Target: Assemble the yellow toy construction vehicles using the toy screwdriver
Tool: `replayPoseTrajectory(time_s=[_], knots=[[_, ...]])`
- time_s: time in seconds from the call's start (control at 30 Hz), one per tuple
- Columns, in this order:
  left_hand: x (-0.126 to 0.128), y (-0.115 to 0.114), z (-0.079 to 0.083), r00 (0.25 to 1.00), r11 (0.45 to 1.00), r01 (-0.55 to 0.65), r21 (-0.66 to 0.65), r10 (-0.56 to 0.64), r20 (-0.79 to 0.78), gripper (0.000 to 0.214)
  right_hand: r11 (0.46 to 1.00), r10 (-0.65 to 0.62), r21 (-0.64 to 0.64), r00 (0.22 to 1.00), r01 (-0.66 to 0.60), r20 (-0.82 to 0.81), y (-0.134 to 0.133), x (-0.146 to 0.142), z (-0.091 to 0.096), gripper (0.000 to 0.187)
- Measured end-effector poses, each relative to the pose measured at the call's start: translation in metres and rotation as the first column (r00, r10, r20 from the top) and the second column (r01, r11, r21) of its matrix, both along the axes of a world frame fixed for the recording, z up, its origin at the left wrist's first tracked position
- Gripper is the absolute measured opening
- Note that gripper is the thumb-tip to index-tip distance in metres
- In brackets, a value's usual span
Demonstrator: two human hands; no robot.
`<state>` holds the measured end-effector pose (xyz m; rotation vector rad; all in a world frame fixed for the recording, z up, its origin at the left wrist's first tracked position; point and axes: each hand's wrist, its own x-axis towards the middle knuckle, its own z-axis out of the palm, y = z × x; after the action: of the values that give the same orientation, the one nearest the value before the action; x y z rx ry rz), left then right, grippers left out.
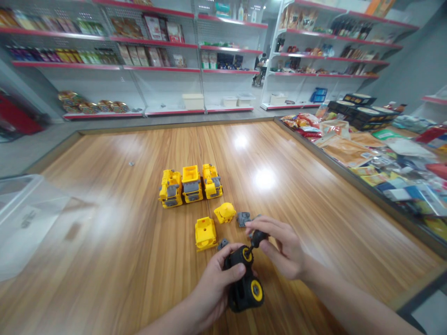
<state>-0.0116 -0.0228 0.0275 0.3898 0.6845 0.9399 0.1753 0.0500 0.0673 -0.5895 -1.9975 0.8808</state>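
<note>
My left hand (220, 284) is wrapped round a black toy truck chassis (240, 293) with yellow-hubbed wheels, held tilted above the table. In my right hand (284, 246) is a small black screwdriver (258, 238), its tip at the hub of the upper wheel (247, 254). Just beyond lie a yellow truck body part (205, 233), a yellow mixer drum part (225, 212) and a grey part (243, 218). Another grey piece (222, 244) is partly hidden behind my left hand. My right fingers cover part of another grey piece beside the screwdriver.
Three yellow toy trucks (192, 184) stand in a row farther back on the wooden table (115, 223). A clear plastic bin (28, 223) is at the left, and a small metallic bit (131, 163) lies farther back. Packaged goods (349, 146) cover the right-hand surface; shelves (167, 70) stand behind.
</note>
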Motion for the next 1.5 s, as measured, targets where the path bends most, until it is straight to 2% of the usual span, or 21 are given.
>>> replayPoseTrajectory(time_s=[0.1, 0.23, 0.4, 0.63, 0.77, 0.97, 1.13, 1.37, 1.5], knots=[[-0.0001, -0.0002, -0.0010, 1.000, 1.000, -0.009, -0.001, 0.009, -0.001, 0.042, 0.999, 0.038, -0.010, 0.999, -0.038, -0.011, 0.0000, 0.0005, 0.0006, 0.045], [-0.0010, 0.0009, -0.0038, 1.000, 1.000, 0.012, -0.007, -0.012, 0.010, 0.041, 1.000, -0.018, 0.004, 1.000, 0.018, -0.017, -0.0002, -0.0001, -0.0007, 0.037], [-0.0013, 0.0011, -0.0066, 1.000, 1.000, 0.008, 0.011, -0.008, 0.011, 0.039, 0.999, 0.044, 0.008, 0.999, -0.044, -0.022, -0.0011, 0.0009, 0.0000, 0.048], [-0.0015, 0.0003, -0.0038, 1.000, 1.000, 0.014, -0.007, -0.014, 0.007, 0.041, 0.999, -0.012, 0.043, 0.999, 0.013, -0.045, 0.0010, -0.0013, -0.0008, 0.042], [-0.0023, 0.0005, -0.0026, 1.000, 1.000, 0.015, 0.008, -0.015, 0.015, 0.039, 0.997, 0.036, 0.066, 0.998, -0.034, -0.043, -0.0017, -0.0006, 0.0004, 0.051], [-0.0016, -0.0001, -0.0029, 1.000, 1.000, 0.019, 0.011, -0.019, 0.011, 0.038, 0.999, -0.001, 0.053, 0.999, 0.004, -0.046, -0.0030, -0.0003, -0.0045, 0.043], [-0.0009, 0.0011, 0.0009, 1.000, 1.000, 0.006, -0.002, -0.006, -0.004, 0.041, 0.997, 0.059, 0.052, 0.998, -0.058, -0.027, -0.0024, -0.0008, -0.0010, 0.050], [-0.0015, 0.0007, -0.0027, 1.000, 1.000, 0.008, 0.011, -0.008, 0.007, 0.041, 0.999, -0.037, 0.017, 0.998, 0.037, -0.041, -0.0030, -0.0028, -0.0056, 0.037], [-0.0018, -0.0001, -0.0073, 1.000, 0.999, 0.010, 0.030, -0.011, 0.014, 0.040, 0.999, -0.039, 0.026, 0.999, 0.040, -0.032, -0.0034, -0.0016, -0.0050, 0.042]])
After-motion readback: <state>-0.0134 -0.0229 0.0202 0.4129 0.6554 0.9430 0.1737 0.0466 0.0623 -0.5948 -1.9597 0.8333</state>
